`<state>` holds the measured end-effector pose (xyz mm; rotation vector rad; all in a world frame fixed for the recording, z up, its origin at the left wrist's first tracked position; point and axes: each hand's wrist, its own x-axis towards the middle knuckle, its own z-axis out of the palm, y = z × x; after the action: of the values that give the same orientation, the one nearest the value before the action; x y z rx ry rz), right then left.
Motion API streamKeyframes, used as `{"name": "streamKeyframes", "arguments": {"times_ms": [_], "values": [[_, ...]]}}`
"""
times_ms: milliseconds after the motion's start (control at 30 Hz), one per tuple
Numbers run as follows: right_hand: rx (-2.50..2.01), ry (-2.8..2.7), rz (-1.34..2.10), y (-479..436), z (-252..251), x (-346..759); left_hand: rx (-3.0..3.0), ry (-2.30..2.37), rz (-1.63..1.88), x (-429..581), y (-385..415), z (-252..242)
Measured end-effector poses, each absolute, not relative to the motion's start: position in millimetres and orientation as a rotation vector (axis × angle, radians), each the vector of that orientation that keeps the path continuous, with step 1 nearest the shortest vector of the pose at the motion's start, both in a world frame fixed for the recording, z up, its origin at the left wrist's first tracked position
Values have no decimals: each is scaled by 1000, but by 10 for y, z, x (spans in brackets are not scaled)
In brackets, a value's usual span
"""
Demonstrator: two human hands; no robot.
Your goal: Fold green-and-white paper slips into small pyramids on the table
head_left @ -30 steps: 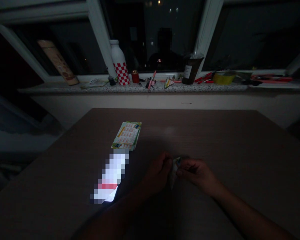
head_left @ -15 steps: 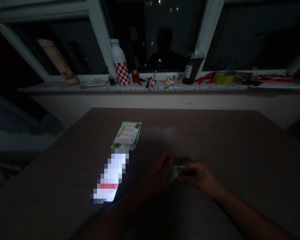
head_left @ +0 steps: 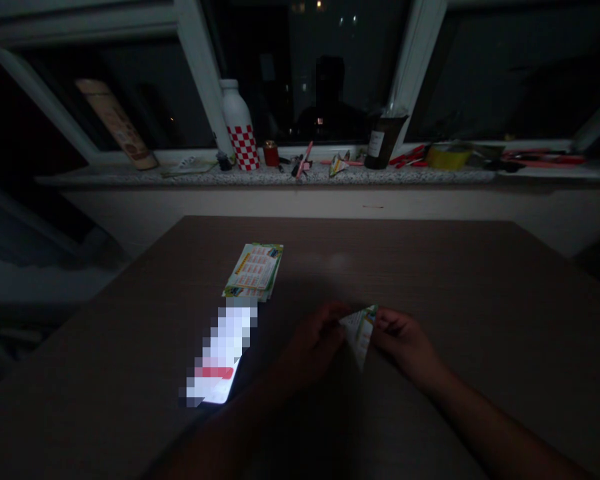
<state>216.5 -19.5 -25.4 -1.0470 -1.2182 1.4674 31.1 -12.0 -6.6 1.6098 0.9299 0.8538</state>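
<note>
A small printed paper card folded into a triangle is held above the table between my two hands, one point facing down. My left hand pinches its left corner, the fingers closed and partly lost in shadow. At the upper right edge, my right hand grips the paper between thumb and curled fingers. To the left lies a stack of similar printed cards, flat on the table. Just in front of the stack is a lit phone, its screen blurred out in blocks.
The brown table reaches to the wall below a window. On the stone sill stand a checkered bottle, a tan flask, a red jar, a dark pouch, a folded paper piece and yellow tape.
The folded card has turned in my hands, so its flat triangular face now shows. My right hand has shifted slightly right. The stack and phone stay put.
</note>
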Motion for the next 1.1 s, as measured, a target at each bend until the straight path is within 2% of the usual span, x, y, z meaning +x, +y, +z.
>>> {"name": "streamKeyframes", "arguments": {"times_ms": [200, 333, 633, 1100], "values": [[-889, -1108, 1643, -160, -347, 2211, 1573, 819, 804, 266, -71, -6], [-930, -1147, 1613, -167, -326, 2197, 1550, 820, 758, 300, -86, 21], [-1062, -1256, 1142, -278, -207, 2159, 1433, 805, 768, 300, -96, -102], [-1157, -1753, 544, -214, -237, 2305, 1295, 790, 788, 315, -41, -146]]}}
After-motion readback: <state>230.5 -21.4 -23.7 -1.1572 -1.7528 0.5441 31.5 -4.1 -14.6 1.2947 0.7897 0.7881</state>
